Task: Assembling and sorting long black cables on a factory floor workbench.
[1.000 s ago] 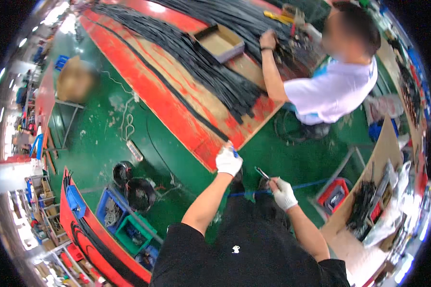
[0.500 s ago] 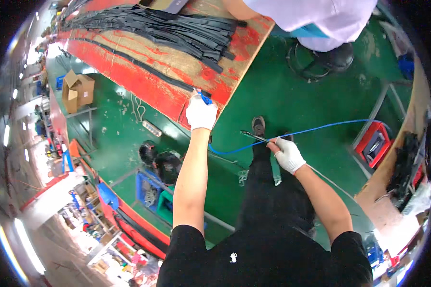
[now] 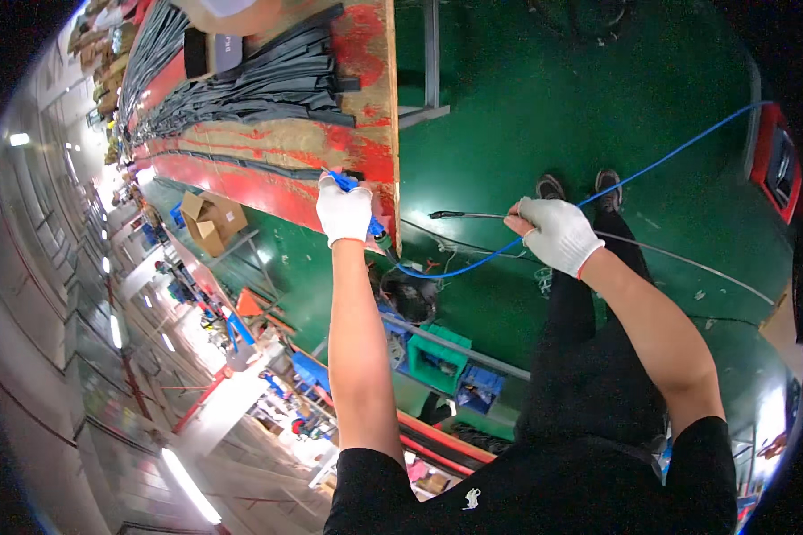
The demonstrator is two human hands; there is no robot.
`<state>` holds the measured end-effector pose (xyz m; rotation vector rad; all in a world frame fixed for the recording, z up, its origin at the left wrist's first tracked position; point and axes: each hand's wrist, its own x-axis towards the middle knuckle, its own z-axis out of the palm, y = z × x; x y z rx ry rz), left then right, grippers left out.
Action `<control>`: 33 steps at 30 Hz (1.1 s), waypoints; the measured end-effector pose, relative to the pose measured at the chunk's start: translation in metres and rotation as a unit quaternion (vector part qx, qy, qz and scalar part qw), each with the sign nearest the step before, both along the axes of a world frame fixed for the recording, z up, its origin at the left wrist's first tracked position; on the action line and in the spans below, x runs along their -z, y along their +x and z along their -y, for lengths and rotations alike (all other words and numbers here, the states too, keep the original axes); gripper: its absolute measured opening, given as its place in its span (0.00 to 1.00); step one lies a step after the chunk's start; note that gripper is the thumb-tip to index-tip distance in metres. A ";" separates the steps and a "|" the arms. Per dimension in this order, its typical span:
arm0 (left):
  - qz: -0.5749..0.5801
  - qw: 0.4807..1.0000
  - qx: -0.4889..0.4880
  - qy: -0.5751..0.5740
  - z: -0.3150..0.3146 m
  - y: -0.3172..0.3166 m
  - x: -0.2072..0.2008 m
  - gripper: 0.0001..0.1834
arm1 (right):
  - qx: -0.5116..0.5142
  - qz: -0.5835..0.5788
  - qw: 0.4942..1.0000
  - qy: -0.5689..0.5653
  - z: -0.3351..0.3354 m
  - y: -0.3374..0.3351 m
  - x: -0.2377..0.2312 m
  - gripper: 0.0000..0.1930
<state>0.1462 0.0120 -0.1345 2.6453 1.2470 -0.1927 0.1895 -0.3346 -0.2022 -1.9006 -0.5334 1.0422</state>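
My left hand (image 3: pixel 344 212), in a white glove, is closed around a blue air gun (image 3: pixel 376 226) at the table's near corner. From its lower end, a blue hose (image 3: pixel 468 269) runs off to the right. A long black strip (image 3: pixel 272 165) lies along the table and ends beside that hand; whether the fingers also touch it is hidden. My right hand (image 3: pixel 558 234), gloved too, pinches a thin grey cord (image 3: pixel 678 255) over the floor. The cord's black tip (image 3: pixel 449 215) points left, apart from the table.
A heap of flat black strips (image 3: pixel 268 85) covers part of the red-painted wooden table (image 3: pixel 370 89), with a dark box-like object (image 3: pixel 212 53) on it. Below are a cardboard box (image 3: pixel 212 223), a green crate (image 3: pixel 439 352) and metal rails. A red-framed item (image 3: pixel 776 165) stands at right.
My view has turned, so the table appears farther left and the seated person has left the upper right. The cord in my right hand now shows stretched out nearly level. Both hands keep their hold.
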 end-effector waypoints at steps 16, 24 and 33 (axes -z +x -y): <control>-0.096 0.989 0.039 0.107 0.004 0.009 0.001 0.29 | -0.019 -0.025 0.999 -0.045 -0.009 0.013 0.000 0.15; 0.010 0.999 0.024 -0.026 -0.022 -0.007 0.006 0.24 | -0.017 -0.034 0.999 -0.039 -0.009 0.009 0.004 0.16; -0.026 0.996 -0.027 0.079 0.007 0.008 0.011 0.22 | -0.022 -0.035 0.999 -0.018 -0.010 0.011 0.006 0.17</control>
